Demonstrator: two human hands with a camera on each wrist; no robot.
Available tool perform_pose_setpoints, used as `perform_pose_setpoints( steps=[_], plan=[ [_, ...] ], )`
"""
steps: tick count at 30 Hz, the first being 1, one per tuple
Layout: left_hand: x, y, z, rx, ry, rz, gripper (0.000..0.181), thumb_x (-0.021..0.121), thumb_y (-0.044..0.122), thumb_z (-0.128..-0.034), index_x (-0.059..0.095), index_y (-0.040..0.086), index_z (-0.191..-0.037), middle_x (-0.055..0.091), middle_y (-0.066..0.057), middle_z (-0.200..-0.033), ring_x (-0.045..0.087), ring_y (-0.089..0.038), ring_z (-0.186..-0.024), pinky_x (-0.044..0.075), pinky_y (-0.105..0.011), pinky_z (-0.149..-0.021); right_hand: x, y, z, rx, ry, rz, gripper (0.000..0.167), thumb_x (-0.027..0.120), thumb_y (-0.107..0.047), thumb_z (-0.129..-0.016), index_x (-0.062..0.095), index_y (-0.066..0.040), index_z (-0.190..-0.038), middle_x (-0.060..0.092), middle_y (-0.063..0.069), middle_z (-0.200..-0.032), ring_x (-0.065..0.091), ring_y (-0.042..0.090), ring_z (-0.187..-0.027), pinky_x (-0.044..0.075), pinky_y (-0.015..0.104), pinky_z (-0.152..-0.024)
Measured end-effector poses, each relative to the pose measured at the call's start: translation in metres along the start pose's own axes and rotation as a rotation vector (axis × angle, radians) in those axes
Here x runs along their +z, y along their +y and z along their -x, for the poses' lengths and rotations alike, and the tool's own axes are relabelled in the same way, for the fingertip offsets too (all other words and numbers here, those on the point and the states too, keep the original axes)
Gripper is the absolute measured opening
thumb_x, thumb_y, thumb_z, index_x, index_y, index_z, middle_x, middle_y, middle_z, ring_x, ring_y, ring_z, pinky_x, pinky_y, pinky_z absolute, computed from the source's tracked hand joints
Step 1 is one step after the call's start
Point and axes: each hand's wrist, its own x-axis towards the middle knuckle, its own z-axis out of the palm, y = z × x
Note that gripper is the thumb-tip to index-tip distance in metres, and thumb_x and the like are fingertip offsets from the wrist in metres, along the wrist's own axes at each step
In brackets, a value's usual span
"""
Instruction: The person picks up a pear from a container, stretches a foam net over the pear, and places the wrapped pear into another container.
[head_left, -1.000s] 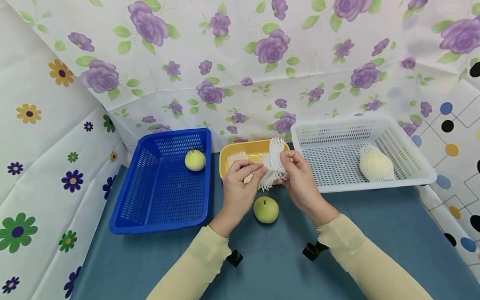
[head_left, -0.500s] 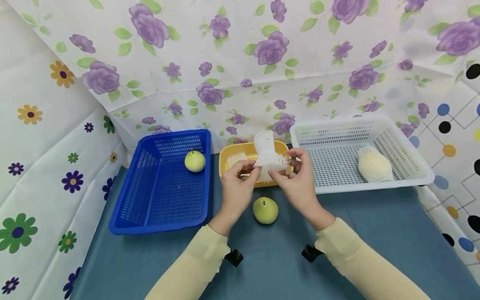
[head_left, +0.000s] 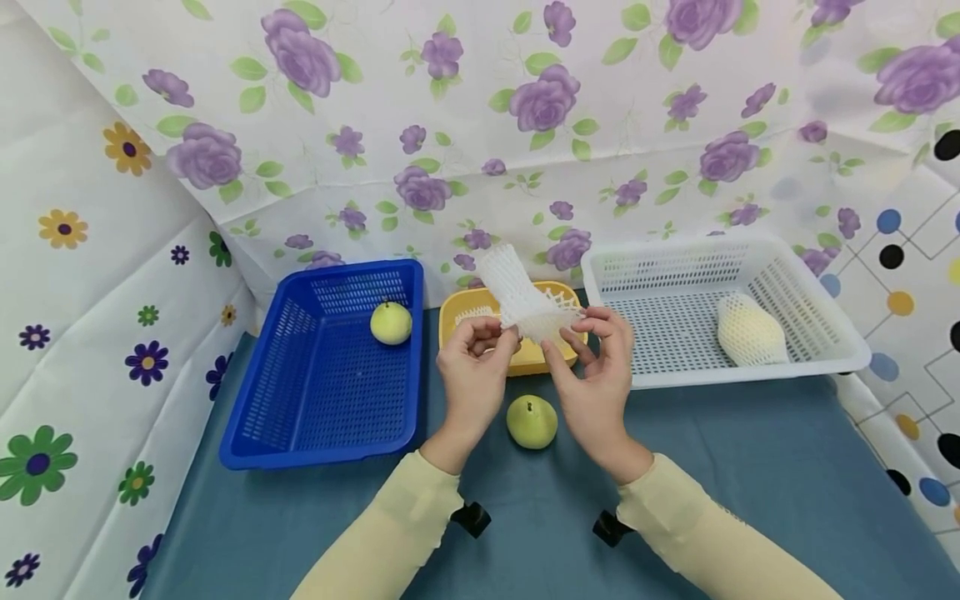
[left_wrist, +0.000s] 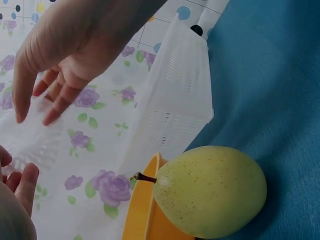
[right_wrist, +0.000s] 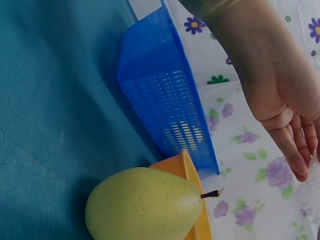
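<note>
A white foam net sleeve (head_left: 517, 292) is held up between both hands over the yellow tray (head_left: 528, 360). My left hand (head_left: 474, 379) pinches its lower left edge. My right hand (head_left: 597, 379) holds the spread right edge between thumb and fingers, though the exact contact is partly hidden. In the left wrist view the sleeve looks blurred and see-through. Below the hands a bare green pear (head_left: 532, 422) stands on the table, stem up. It shows large in both wrist views, in front of the tray.
At left stands a blue basket (head_left: 322, 457) with one bare pear (head_left: 391, 322) in it. The white basket (head_left: 750, 375) at right holds a net-wrapped pear (head_left: 750, 330). Another net sleeve (head_left: 474, 313) lies in the yellow tray. Flowered cloth hangs behind.
The foam sleeve has been turned from hanging bunched to standing with its narrow end up, now leaning left. My right fingers have shifted to its lower edge, spreading it. The pears have not moved.
</note>
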Motion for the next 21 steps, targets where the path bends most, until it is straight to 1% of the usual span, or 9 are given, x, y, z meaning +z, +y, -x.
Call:
perform_pose_setpoints(
  steps=[2, 4, 7, 10, 11, 13, 16, 18, 21],
  plan=[
    [0.000, 0.002, 0.000, 0.005, 0.015, 0.005, 0.014, 0.068, 0.001, -0.0815, 0.061, -0.007, -0.090, 0.065, -0.023, -0.082, 0.068, -0.037, -0.073, 0.059, -0.030, -0.065, 0.001, -0.006, 0.001, -0.012, 0.010, 0.002, 0.033, 0.065, 0.014, -0.077, 0.043, 0.018, -0.102, 0.038, 0.016, -0.119, 0.045, 0.035, -0.107, 0.055, 0.034, -0.082],
    [-0.001, 0.004, 0.000, -0.001, 0.024, 0.009, 0.015, 0.069, 0.001, -0.0813, 0.061, -0.007, -0.090, 0.064, -0.023, -0.083, 0.068, -0.036, -0.073, 0.059, -0.031, -0.065, 0.000, -0.008, 0.000, 0.029, 0.021, 0.001, 0.034, 0.065, 0.011, -0.079, 0.044, 0.015, -0.106, 0.044, 0.017, -0.106, 0.051, 0.029, -0.090, 0.054, 0.025, -0.065],
    [-0.001, 0.003, 0.001, -0.009, 0.022, -0.002, 0.014, 0.069, 0.002, -0.0812, 0.061, -0.006, -0.090, 0.065, -0.022, -0.083, 0.068, -0.034, -0.073, 0.059, -0.031, -0.065, -0.002, -0.005, -0.003, 0.173, 0.026, -0.049, 0.034, 0.065, 0.001, -0.084, 0.047, 0.008, -0.112, 0.048, 0.014, -0.097, 0.050, 0.019, -0.062, 0.044, 0.023, -0.045],
    [-0.001, 0.002, 0.003, -0.020, 0.009, -0.031, 0.014, 0.070, 0.003, -0.0810, 0.063, -0.005, -0.089, 0.066, -0.019, -0.084, 0.068, -0.030, -0.073, 0.059, -0.030, -0.065, -0.003, 0.002, -0.006, 0.341, 0.047, -0.110, 0.030, 0.066, -0.011, -0.087, 0.055, 0.003, -0.112, 0.055, 0.010, -0.091, 0.054, 0.014, -0.054, 0.044, 0.024, -0.039],
    [-0.001, 0.002, 0.003, -0.023, 0.002, -0.046, 0.013, 0.070, 0.004, -0.0810, 0.063, -0.004, -0.089, 0.066, -0.019, -0.084, 0.068, -0.029, -0.074, 0.059, -0.029, -0.066, -0.004, 0.005, -0.007, 0.383, 0.052, -0.117, 0.029, 0.066, -0.015, -0.087, 0.059, 0.001, -0.110, 0.056, 0.009, -0.094, 0.056, 0.014, -0.059, 0.046, 0.024, -0.041],
    [-0.002, 0.002, 0.003, -0.030, -0.008, -0.073, 0.013, 0.070, 0.004, -0.0814, 0.064, -0.004, -0.089, 0.067, -0.018, -0.086, 0.068, -0.028, -0.074, 0.059, -0.028, -0.066, -0.005, 0.009, -0.008, 0.460, 0.057, -0.144, 0.028, 0.066, -0.022, -0.087, 0.063, 0.000, -0.105, 0.060, 0.008, -0.089, 0.061, 0.015, -0.072, 0.051, 0.025, -0.046],
    [-0.003, 0.002, 0.002, -0.042, -0.010, -0.104, 0.012, 0.069, 0.005, -0.0819, 0.064, -0.004, -0.089, 0.068, -0.017, -0.087, 0.069, -0.028, -0.075, 0.059, -0.026, -0.066, -0.005, 0.012, -0.010, 0.541, 0.033, -0.204, 0.030, 0.064, -0.028, -0.087, 0.065, 0.000, -0.099, 0.061, 0.008, -0.092, 0.060, 0.017, -0.085, 0.057, 0.028, -0.059],
    [-0.004, 0.003, 0.001, -0.055, -0.007, -0.115, 0.012, 0.069, 0.005, -0.0823, 0.064, -0.004, -0.089, 0.068, -0.018, -0.088, 0.068, -0.029, -0.075, 0.058, -0.026, -0.065, -0.005, 0.012, -0.012, 0.590, 0.011, -0.255, 0.031, 0.063, -0.031, -0.088, 0.064, -0.001, -0.095, 0.059, 0.007, -0.093, 0.059, 0.017, -0.089, 0.059, 0.031, -0.068],
    [-0.005, 0.004, 0.001, -0.073, 0.000, -0.106, 0.013, 0.068, 0.005, -0.0821, 0.065, -0.005, -0.089, 0.068, -0.019, -0.087, 0.068, -0.031, -0.076, 0.059, -0.027, -0.065, -0.005, 0.011, -0.014, 0.631, -0.024, -0.280, 0.029, 0.061, -0.033, -0.090, 0.061, -0.004, -0.088, 0.056, 0.003, -0.091, 0.057, 0.016, -0.090, 0.058, 0.032, -0.078]
  ],
)
